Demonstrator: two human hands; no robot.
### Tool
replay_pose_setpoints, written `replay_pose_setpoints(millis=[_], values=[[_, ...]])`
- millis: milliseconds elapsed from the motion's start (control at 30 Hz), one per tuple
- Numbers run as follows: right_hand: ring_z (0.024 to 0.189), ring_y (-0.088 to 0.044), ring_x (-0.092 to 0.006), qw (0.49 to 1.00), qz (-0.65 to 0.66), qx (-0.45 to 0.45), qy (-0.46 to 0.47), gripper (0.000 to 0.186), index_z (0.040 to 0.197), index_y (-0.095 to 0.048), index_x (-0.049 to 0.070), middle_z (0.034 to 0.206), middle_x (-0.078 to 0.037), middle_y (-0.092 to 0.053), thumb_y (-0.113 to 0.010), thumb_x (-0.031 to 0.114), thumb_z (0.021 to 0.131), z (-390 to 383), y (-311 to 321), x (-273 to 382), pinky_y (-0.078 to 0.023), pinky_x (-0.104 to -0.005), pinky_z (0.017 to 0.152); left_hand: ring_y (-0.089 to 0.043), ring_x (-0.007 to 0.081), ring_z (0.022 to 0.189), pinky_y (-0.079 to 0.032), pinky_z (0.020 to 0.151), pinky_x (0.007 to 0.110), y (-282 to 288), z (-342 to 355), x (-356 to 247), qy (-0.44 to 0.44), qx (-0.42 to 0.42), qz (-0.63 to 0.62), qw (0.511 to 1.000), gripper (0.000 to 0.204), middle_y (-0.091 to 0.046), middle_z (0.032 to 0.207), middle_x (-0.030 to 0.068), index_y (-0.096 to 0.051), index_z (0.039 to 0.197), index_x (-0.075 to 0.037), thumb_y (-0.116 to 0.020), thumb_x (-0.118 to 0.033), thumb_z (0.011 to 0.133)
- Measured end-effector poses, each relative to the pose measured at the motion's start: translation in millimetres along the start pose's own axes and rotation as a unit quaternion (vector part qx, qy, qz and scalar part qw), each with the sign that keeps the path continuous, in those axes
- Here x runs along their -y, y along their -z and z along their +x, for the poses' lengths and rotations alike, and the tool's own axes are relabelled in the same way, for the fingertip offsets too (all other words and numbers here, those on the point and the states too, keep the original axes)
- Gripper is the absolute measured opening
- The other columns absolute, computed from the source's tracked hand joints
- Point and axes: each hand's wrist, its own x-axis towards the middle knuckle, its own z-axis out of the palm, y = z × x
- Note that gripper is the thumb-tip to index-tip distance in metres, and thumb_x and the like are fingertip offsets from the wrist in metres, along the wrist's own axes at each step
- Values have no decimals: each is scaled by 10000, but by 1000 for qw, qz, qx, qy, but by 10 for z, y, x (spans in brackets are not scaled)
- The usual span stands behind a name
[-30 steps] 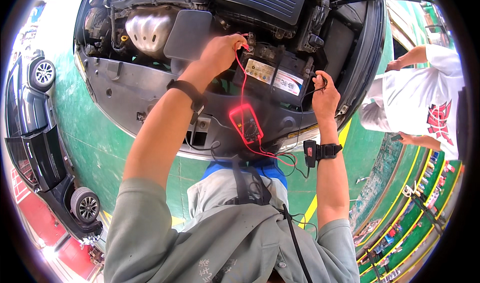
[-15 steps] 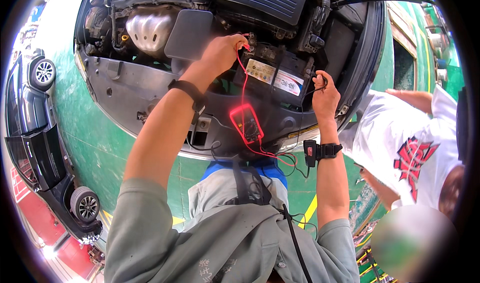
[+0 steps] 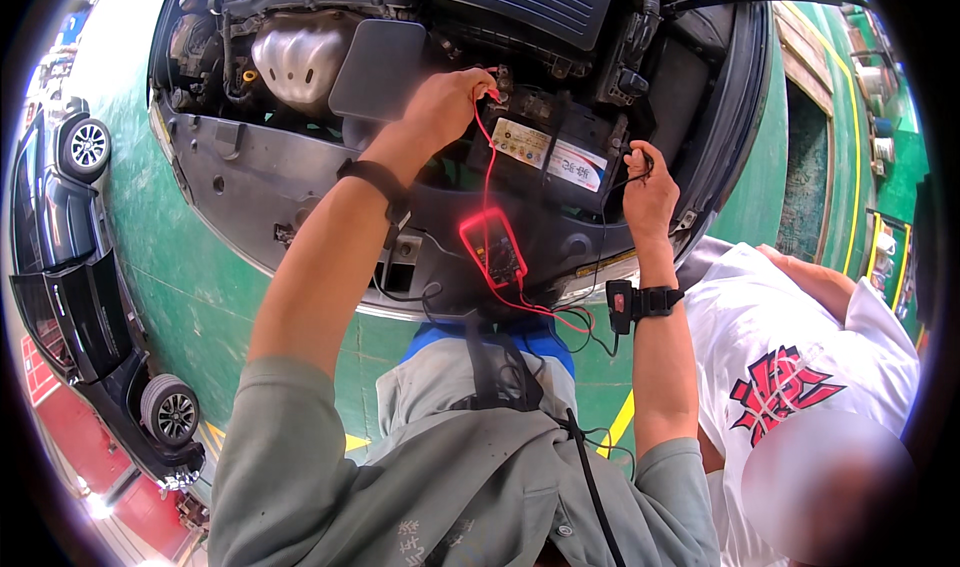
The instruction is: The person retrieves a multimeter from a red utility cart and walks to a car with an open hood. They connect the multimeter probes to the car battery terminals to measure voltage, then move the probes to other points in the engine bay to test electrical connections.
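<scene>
My left hand [image 3: 455,102] grips a red test probe [image 3: 492,93] at the battery's left terminal [image 3: 505,79]. At the opposite terminal, my right hand [image 3: 649,187] pinches a black test probe [image 3: 637,174], its tip hard to make out. Between them lies the car battery [image 3: 550,137] with a labelled top. Below it a red-cased multimeter [image 3: 492,250] rests on the dark front panel [image 3: 250,187], with red and black leads running from it to the probes and hanging in loops.
Engine parts [image 3: 300,57] and a black airbox [image 3: 520,7] fill the bay. A dark car [image 3: 80,307] stands at left on the green floor [image 3: 170,267]. A co-worker in a white shirt [image 3: 790,327] is close by my right arm; a floor opening [image 3: 805,177] lies beyond.
The co-worker has moved from the upper right down toward the lower right, closer beside my right arm. My hands, the probes and the multimeter stay where they were.
</scene>
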Motion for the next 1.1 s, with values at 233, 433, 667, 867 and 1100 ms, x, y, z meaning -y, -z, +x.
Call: replay_pose_setpoints(millis=[233,433,667,867,1100], values=[[873,-734,-117,1000,-1,1,0,183,1145,-703,41,821,-77,-729,-630,166,1032,1,-4,-11,-531,-243,775,-601,357,814,-507,768,390,-1,5,10,-12,-6,8,1000,277,-670,915,160,-684,1153,-110,-519,4,962],[870,-733,-119,1000,-12,4,-4,180,1146,-704,47,821,-77,-727,-628,165,1033,-1,4,10,-528,-243,770,-635,224,760,-528,743,331,5,15,92,21,41,-59,997,245,-693,938,107,-684,1166,-64,-494,-21,1018],[856,-733,-126,1000,-9,-2,5,177,1143,-703,50,814,-85,-726,-627,166,1032,-13,34,39,-528,-246,769,-613,155,743,-536,753,291,30,-22,149,27,55,-153,986,259,-684,939,74,-675,1192,-20,-454,-60,1063],[843,-719,-110,1000,-11,-5,9,179,1143,-698,40,813,-70,-722,-632,162,1030,-11,-13,5,-523,-238,764,-595,140,764,-523,776,281,28,-64,175,30,54,-153,986,266,-679,935,56,-675,1193,-26,-442,-59,1069],[807,-687,-78,991,136,4,-10,167,1111,-694,35,829,-32,-704,-634,171,1034,49,-148,-303,-522,-227,739,-583,139,774,-518,787,284,28,-79,84,34,50,-156,986,260,-680,939,55,-666,1190,-33,-437,-46,1068]])
